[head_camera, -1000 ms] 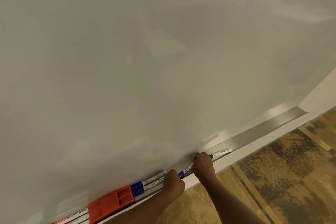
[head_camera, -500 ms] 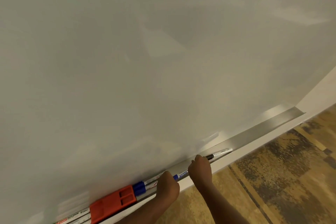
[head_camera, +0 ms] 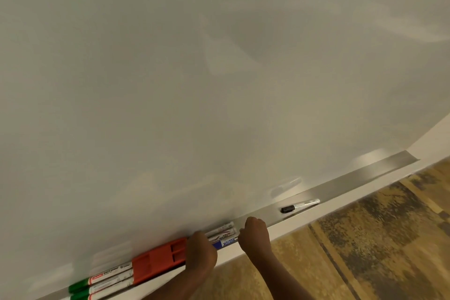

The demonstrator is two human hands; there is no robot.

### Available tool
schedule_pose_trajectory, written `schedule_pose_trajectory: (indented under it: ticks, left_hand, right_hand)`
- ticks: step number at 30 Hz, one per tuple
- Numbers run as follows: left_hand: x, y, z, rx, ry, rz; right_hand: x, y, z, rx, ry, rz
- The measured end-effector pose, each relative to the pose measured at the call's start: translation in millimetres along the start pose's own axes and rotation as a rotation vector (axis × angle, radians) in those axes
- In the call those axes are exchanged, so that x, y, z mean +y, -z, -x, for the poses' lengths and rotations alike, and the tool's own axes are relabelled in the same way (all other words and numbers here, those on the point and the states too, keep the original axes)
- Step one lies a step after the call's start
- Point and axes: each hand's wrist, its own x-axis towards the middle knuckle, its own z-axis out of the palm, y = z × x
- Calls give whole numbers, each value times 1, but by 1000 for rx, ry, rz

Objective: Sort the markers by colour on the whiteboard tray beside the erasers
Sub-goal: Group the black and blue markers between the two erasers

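Observation:
Three blue markers (head_camera: pixel 222 233) lie side by side on the metal whiteboard tray (head_camera: pixel 365 178), just right of a red eraser (head_camera: pixel 158 260). My left hand (head_camera: pixel 201 253) is curled over their cap ends, next to the eraser. My right hand (head_camera: pixel 254 234) is curled at the tail end of the front blue marker (head_camera: pixel 226 243) and touches it. A black marker (head_camera: pixel 300 206) lies alone on the tray further right, apart from both hands. Green markers (head_camera: pixel 102 282) lie left of the eraser, partly cut off by the frame edge.
The white board (head_camera: pixel 219 80) fills most of the view above the tray. The tray runs on to the right, bare beyond the black marker, and ends near a wall corner (head_camera: pixel 418 158). Patterned brown floor (head_camera: pixel 365 238) lies below.
Both hands have slid left along the tray, bringing the front blue marker up beside the other blue ones. The black marker stays behind, now uncovered. The view has shifted and shows the green markers.

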Motion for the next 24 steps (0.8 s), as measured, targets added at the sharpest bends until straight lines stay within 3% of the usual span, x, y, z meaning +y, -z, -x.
schedule_pose_trajectory:
  ticks: [6, 17, 24]
  left_hand:
    - [-18, 1, 4, 7, -104, -2]
    - [-28, 1, 9, -50, -76, -41]
    - [-32, -5, 12, -1, -143, -132]
  right_hand:
    - [-9, -7, 16, -27, -1, -35]
    - [-20, -16, 29, 40, 5, -43]
    - [-19, -18, 33, 65, 5, -61]
